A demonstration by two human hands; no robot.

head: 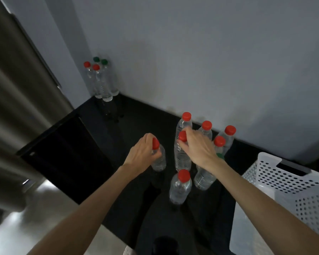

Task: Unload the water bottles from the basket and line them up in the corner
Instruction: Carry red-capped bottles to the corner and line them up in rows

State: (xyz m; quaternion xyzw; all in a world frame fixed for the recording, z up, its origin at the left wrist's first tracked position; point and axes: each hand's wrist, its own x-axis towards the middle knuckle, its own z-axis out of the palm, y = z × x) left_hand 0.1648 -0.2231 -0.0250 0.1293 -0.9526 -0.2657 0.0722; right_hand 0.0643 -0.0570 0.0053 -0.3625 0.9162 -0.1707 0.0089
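Head view: left hand (143, 153) grips neck of small bottle (158, 160), 10 o'clock of cluster. Right hand (197, 146) pinches cap end of tall bottle (181, 159) inside red-capped bottles (180, 188) at centre. Corner bottles (101, 83) stand at 11 o'clock; basket (284, 181) at 4 o'clock. Risk: right forearm crosses neighbours, so lift could knock them over; crowding to blame. Black surface (103, 140) glossy, reflective; pale wall (191, 52) behind.

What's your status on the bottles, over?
Left hand grips lone bottle at the neck; right hand grips cluster bottle at the cap. Four corner bottles standing. Other bottles crowd right hand; basket alongside.
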